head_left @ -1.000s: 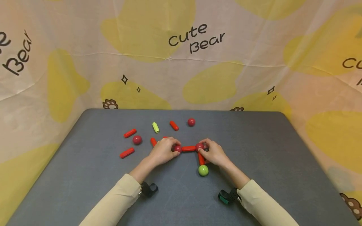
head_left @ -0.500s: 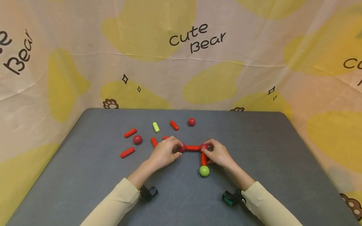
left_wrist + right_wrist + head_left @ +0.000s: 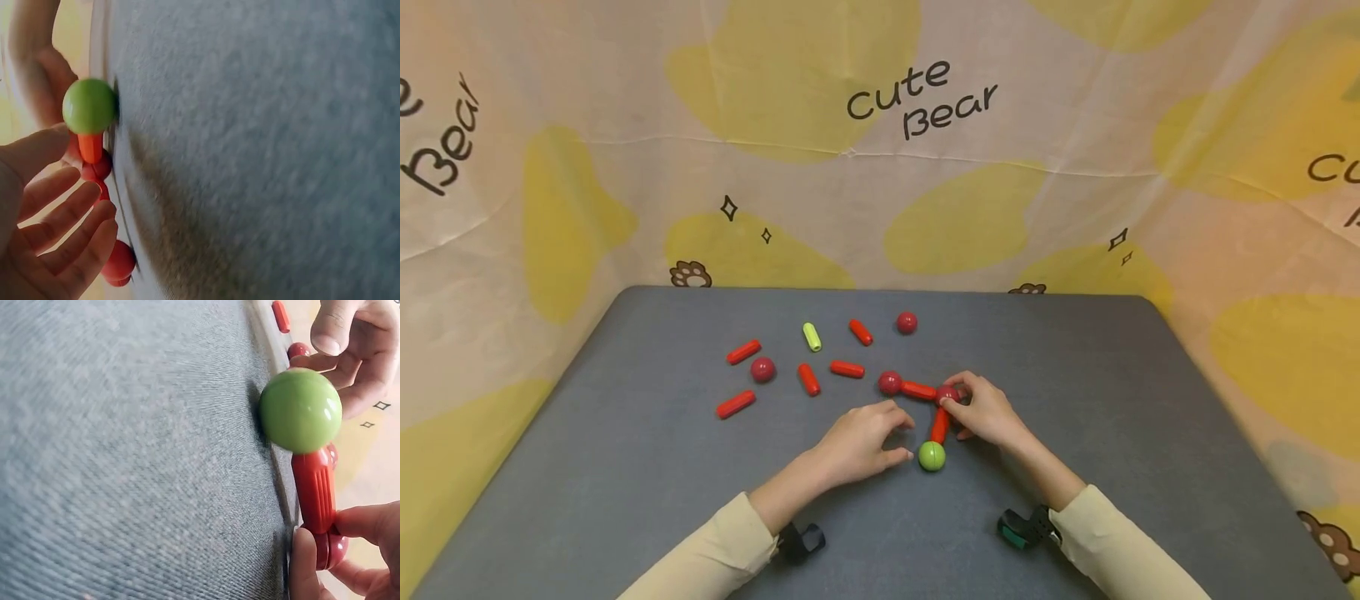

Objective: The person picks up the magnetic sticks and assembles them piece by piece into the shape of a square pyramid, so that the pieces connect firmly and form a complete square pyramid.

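A joined piece lies on the grey table [image 3: 1075,367]: a red ball [image 3: 890,382], a red rod [image 3: 917,390], a corner red ball [image 3: 946,394], a second red rod [image 3: 939,427] and a green ball [image 3: 932,456] at the near end. My right hand [image 3: 988,412] pinches the corner ball between thumb and fingers, as the right wrist view also shows. Left of the green ball, my left hand [image 3: 859,443] hovers with relaxed, parted fingers and holds nothing. The left wrist view shows its fingers [image 3: 75,240] in front of part of the joined piece.
Loose red rods lie to the left, among them one rod [image 3: 847,368] near the joined piece. A yellow-green rod [image 3: 812,337] is farther back. Two loose balls, one at left [image 3: 763,370] and one at the back [image 3: 907,322], are red. A patterned cloth [image 3: 850,217] surrounds the table.
My left hand has let go of the left red ball and moved nearer to me, toward the green ball. The joined piece has shifted right and turned slightly, with my right hand still on its corner.
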A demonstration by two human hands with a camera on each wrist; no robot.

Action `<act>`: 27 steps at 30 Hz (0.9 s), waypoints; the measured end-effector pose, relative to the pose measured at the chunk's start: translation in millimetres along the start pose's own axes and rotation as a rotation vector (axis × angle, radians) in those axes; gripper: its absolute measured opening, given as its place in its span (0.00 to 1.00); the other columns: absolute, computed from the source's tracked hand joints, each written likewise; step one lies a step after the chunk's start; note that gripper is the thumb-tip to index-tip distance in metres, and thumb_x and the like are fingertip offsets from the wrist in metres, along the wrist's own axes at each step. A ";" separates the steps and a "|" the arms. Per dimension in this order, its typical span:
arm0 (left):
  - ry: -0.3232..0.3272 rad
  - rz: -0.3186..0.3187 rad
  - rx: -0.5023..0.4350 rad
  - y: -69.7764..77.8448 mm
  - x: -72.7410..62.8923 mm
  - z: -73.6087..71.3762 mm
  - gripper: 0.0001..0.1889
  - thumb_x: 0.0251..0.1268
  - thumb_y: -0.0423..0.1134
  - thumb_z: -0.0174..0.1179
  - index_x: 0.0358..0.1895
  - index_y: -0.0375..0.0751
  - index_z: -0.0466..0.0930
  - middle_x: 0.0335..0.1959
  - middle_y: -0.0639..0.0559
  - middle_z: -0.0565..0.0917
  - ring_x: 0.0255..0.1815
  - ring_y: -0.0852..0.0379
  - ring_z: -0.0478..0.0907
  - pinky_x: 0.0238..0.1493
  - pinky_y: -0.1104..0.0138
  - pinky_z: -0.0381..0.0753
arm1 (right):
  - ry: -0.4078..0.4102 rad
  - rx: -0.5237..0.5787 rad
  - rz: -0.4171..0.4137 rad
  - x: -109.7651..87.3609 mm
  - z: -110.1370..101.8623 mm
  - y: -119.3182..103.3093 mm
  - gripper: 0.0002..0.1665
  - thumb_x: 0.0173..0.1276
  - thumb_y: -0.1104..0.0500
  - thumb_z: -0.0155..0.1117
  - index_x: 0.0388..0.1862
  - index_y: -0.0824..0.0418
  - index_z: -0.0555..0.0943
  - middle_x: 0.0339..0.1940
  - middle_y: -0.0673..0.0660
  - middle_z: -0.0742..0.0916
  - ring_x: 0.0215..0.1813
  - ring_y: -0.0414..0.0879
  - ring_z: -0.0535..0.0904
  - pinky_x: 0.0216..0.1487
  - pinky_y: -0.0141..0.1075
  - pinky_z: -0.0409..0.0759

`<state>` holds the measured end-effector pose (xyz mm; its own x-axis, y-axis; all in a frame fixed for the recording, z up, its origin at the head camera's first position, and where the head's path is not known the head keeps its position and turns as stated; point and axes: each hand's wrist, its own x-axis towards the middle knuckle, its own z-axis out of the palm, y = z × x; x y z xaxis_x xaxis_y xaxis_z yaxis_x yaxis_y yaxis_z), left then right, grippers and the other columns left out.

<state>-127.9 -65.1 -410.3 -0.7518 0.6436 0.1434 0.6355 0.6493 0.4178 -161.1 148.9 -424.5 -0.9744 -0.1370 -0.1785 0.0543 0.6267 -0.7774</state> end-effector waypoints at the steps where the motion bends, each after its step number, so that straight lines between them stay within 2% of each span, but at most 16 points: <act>1: -0.009 -0.001 -0.002 0.9 0.0 1.0 0.17 0.52 0.47 0.67 0.44 0.44 0.80 0.37 0.54 0.80 0.34 0.62 0.76 0.38 0.67 0.76 | 0.000 0.002 0.004 -0.3 0.2 0.4 0.17 0.62 0.59 0.63 0.49 0.61 0.75 0.35 0.59 0.79 0.17 0.43 0.77 0.19 0.35 0.78; 5: -0.035 -0.020 -0.010 2.5 0.2 4.1 0.21 0.50 0.51 0.67 0.46 0.45 0.79 0.38 0.55 0.80 0.33 0.63 0.74 0.37 0.68 0.76 | 0.001 -0.013 0.012 -3.4 1.1 -0.1 0.17 0.60 0.57 0.64 0.46 0.62 0.74 0.34 0.57 0.79 0.17 0.42 0.77 0.19 0.35 0.78; 10: -0.047 -0.031 -0.002 4.1 -0.7 7.2 0.21 0.48 0.54 0.68 0.43 0.46 0.80 0.34 0.57 0.78 0.31 0.64 0.73 0.34 0.70 0.75 | 0.011 -0.030 0.020 -8.2 2.4 -1.8 0.17 0.60 0.56 0.65 0.43 0.62 0.74 0.33 0.56 0.78 0.14 0.43 0.77 0.18 0.35 0.77; 17: -0.042 -0.059 -0.003 4.6 -3.1 9.5 0.17 0.48 0.50 0.68 0.39 0.45 0.80 0.30 0.57 0.77 0.26 0.66 0.69 0.28 0.73 0.70 | 0.017 -0.072 0.016 -12.1 2.5 -4.0 0.16 0.59 0.55 0.65 0.41 0.62 0.74 0.32 0.55 0.79 0.14 0.42 0.77 0.18 0.35 0.75; 25: -0.066 -0.082 -0.031 -5.0 -11.2 2.4 0.14 0.50 0.45 0.67 0.41 0.47 0.81 0.31 0.60 0.77 0.27 0.66 0.69 0.29 0.74 0.69 | -0.016 -0.141 -0.031 -14.5 0.1 -4.6 0.18 0.59 0.50 0.65 0.39 0.61 0.74 0.29 0.52 0.80 0.15 0.40 0.74 0.20 0.34 0.73; 27: -0.066 -0.077 -0.032 -7.8 -13.5 -0.2 0.14 0.50 0.43 0.67 0.42 0.47 0.81 0.32 0.60 0.77 0.28 0.65 0.70 0.30 0.73 0.70 | -0.009 -0.165 -0.051 -14.1 -0.5 -4.7 0.17 0.60 0.49 0.64 0.40 0.61 0.76 0.28 0.51 0.81 0.18 0.39 0.74 0.22 0.33 0.72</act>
<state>-122.8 -78.9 -415.4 -0.7845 0.6180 0.0511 0.5694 0.6851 0.4544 -147.7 148.3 -418.1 -0.9729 -0.1781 -0.1472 -0.0325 0.7360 -0.6762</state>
